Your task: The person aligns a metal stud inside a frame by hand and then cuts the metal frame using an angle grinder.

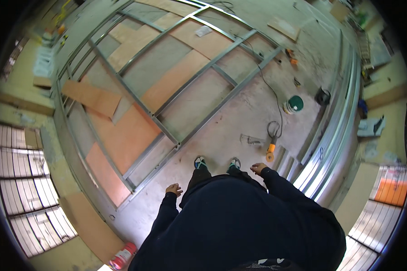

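My left hand (174, 189) hangs beside my body with nothing in it, its fingers loosely apart. On the other side my right hand (257, 169) is also empty, fingers slightly bent and not pressed together. Nearest to it on the concrete floor lies a yellow angle grinder (270, 152), a short distance ahead, with its dark cord (276, 92) running up toward the frame. Ahead of my feet a large metal stud frame (178, 145) lies flat. Orange-brown boards (130, 141) lie within and across it. Neither hand touches any of these.
Long metal studs (337, 140) lie along the right wall. A green-topped bucket (295, 104), a black round object (322, 96) and an orange power tool (291, 56) sit between them and the frame. Clear plastic (252, 140) lies near the grinder. A red cylinder (123, 256) stands lower left.
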A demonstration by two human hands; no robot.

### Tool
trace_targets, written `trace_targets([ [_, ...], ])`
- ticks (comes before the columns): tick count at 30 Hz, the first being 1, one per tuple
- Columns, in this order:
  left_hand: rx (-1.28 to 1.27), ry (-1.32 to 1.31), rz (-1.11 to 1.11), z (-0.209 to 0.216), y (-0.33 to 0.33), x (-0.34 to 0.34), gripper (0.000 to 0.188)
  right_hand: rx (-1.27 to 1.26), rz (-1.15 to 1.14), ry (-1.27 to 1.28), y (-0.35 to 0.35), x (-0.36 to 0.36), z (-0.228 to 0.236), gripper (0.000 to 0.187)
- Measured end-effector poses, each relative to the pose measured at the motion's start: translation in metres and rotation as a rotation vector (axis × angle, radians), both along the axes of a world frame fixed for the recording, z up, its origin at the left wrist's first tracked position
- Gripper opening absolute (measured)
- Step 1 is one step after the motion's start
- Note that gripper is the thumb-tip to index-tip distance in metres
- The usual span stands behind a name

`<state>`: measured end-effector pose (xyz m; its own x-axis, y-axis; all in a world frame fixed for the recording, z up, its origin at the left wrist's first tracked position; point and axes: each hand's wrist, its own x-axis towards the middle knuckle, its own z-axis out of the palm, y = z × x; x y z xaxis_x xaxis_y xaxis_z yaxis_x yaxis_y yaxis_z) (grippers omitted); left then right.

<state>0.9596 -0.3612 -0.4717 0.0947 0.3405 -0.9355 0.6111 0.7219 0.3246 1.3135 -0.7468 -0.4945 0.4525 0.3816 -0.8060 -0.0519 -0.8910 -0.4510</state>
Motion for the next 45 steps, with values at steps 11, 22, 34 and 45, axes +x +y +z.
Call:
trace_targets([
  [11, 0.219, -0.009, -0.472, 0.014, 0.004, 0.013, 0.039, 0.010, -0.029, -0.046, -0.006, -0.017, 0.010, 0.048],
  [22, 0.204, -0.111, -0.631, 0.017, 0.025, 0.035, 0.031, 0.007, -0.118, 0.088, -0.008, -0.024, 0.028, 0.041],
  [34, 0.198, -0.086, -0.805, 0.030, 0.017, 0.072, 0.037, -0.026, -0.276, 0.137, -0.047, -0.041, 0.024, 0.045],
  [45, 0.176, -0.037, -0.761, 0.034, -0.009, 0.108, 0.039, -0.034, -0.370, 0.167, -0.086, -0.033, 0.019, 0.047],
])
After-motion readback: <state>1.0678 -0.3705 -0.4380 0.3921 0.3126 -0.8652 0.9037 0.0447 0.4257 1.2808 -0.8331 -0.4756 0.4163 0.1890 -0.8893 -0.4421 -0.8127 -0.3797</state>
